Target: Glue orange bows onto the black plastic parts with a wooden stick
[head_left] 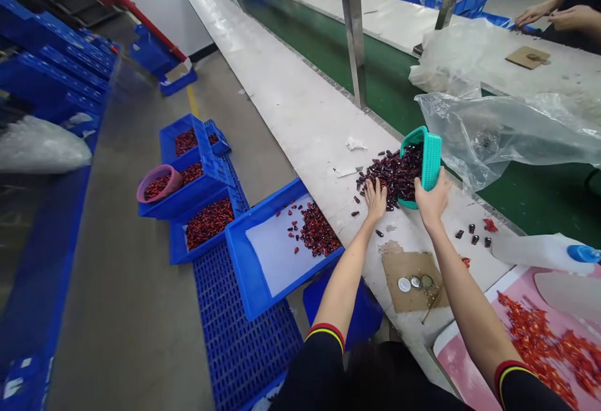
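A teal plastic basket point(431, 161) lies tipped on its side on the white work table point(300, 98), its mouth facing left. Small dark, shiny plastic pieces point(392, 173) spill out of it into a heap. My right hand point(432, 199) grips the basket's lower edge. At the near left side of the heap, my left hand point(375, 200) rests with fingers spread against the pieces, holding nothing I can see. A few loose dark pieces lie nearby, some left of the heap and several to the right of my right forearm.
Below the table's left edge sits a blue tray point(239, 254) with red-and-dark pieces. Blue crates point(176, 245) stand behind it. Cardboard point(394, 273) with small round caps, a white bottle point(530, 251) and a pink tray point(462, 361) of red pieces are near my right arm. Co-workers' hands show across the aisle.
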A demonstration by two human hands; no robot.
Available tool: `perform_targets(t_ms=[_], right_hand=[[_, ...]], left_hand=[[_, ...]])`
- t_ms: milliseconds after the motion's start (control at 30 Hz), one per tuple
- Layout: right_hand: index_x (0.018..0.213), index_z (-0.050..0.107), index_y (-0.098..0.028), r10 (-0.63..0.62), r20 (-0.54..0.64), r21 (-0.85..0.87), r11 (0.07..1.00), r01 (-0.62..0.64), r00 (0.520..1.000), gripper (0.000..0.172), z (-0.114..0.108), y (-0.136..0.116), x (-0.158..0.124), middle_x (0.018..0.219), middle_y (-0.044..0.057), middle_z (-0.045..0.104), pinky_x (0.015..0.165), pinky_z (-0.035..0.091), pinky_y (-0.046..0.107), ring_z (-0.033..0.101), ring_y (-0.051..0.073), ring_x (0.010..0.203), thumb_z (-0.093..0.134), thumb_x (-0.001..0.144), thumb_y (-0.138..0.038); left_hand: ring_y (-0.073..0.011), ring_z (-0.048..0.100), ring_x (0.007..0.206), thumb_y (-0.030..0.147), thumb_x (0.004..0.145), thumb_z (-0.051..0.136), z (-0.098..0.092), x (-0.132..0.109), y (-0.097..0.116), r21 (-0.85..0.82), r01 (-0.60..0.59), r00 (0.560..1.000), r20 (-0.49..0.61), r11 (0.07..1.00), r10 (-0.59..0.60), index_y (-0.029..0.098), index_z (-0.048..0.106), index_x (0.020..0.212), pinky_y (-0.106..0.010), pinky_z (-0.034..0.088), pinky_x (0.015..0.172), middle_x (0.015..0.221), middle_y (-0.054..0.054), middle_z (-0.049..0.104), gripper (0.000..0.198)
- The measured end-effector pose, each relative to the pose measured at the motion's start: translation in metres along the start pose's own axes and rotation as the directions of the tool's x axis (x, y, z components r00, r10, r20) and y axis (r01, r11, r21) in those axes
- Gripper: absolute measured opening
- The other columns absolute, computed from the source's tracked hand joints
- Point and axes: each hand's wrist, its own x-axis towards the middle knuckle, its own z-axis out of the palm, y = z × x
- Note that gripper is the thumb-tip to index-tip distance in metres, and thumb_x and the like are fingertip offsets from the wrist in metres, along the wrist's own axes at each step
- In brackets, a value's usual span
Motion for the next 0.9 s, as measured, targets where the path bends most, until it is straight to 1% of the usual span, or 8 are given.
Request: perform_targets(t_ms=[133,233,367,533,667,733,900], right_hand=[[0.148,0.036,-0.017,-0.045,0.003,-0.046,0.998,0.045,0.999,0.079,0.003,-0.005,-0.008,0.117,0.017,0.048,0.095,0.045,0.052,0.057,0.036,0.107,0.058,0.078,-0.044],[0.150,0.032,-0.018,-0.078,0.008,-0.078,0.994,0.078,0.997,0.082,0.006,-0.008,-0.013,0.117,0.016,0.048,0.093,0.047,0.052,0.058,0.036,0.105,0.058,0.078,-0.047],[0.150,0.032,-0.020,-0.114,0.020,-0.116,0.987,0.115,0.993,0.083,0.008,-0.010,-0.017,0.116,0.015,0.048,0.090,0.048,0.052,0.059,0.035,0.103,0.059,0.078,-0.049],[0.149,0.033,-0.019,-0.160,0.025,-0.159,0.974,0.162,0.987,0.082,0.010,-0.011,-0.017,0.116,0.016,0.047,0.087,0.049,0.051,0.060,0.034,0.099,0.059,0.077,-0.049],[0.149,0.034,-0.018,-0.212,0.029,-0.184,0.959,0.213,0.977,0.082,0.011,-0.009,-0.016,0.115,0.016,0.046,0.086,0.049,0.052,0.059,0.034,0.100,0.060,0.077,-0.049],[0.148,0.034,-0.019,-0.241,0.028,-0.192,0.951,0.241,0.970,0.081,0.010,-0.007,-0.016,0.116,0.016,0.045,0.086,0.049,0.052,0.059,0.034,0.101,0.058,0.078,-0.050],[0.148,0.032,-0.020,-0.301,0.018,-0.211,0.931,0.298,0.953,0.080,0.009,0.000,-0.016,0.115,0.015,0.044,0.085,0.049,0.052,0.058,0.034,0.100,0.056,0.079,-0.050]], left_hand=[[-0.0296,0.011,0.153,0.044,0.100,0.040,-0.002,-0.003,0.002,0.009,-0.005,0.999,0.042,1.000,0.004,0.023,0.023,0.153,-0.057,0.011,0.123,0.165,-0.011,0.009,0.060],[-0.0283,0.007,0.153,0.047,0.100,0.035,-0.004,-0.005,0.004,0.012,-0.010,0.997,0.079,1.000,0.009,0.022,0.020,0.154,-0.056,0.008,0.124,0.166,-0.010,0.007,0.061],[-0.0306,0.011,0.153,0.053,0.098,0.038,-0.011,-0.008,0.005,0.010,-0.018,0.993,0.120,1.000,0.017,0.022,0.023,0.153,-0.059,0.008,0.123,0.165,-0.011,0.010,0.065],[-0.0327,0.021,0.150,0.045,0.096,0.049,-0.022,-0.014,0.001,-0.016,-0.038,0.989,0.140,0.999,0.040,0.023,0.033,0.149,-0.062,0.014,0.121,0.163,-0.011,0.021,0.060],[-0.0328,0.027,0.147,0.041,0.095,0.053,-0.032,-0.020,-0.003,-0.052,-0.054,0.987,0.148,0.997,0.061,0.022,0.040,0.145,-0.062,0.020,0.119,0.160,-0.011,0.028,0.054],[-0.0326,0.028,0.147,0.041,0.095,0.053,-0.038,-0.023,-0.004,-0.072,-0.051,0.987,0.147,0.996,0.062,0.022,0.041,0.144,-0.062,0.020,0.119,0.159,-0.011,0.029,0.053],[-0.0324,0.024,0.148,0.044,0.096,0.051,-0.059,-0.033,-0.009,-0.133,-0.026,0.992,0.121,0.991,0.042,0.023,0.040,0.145,-0.062,0.016,0.121,0.161,-0.011,0.025,0.055]])
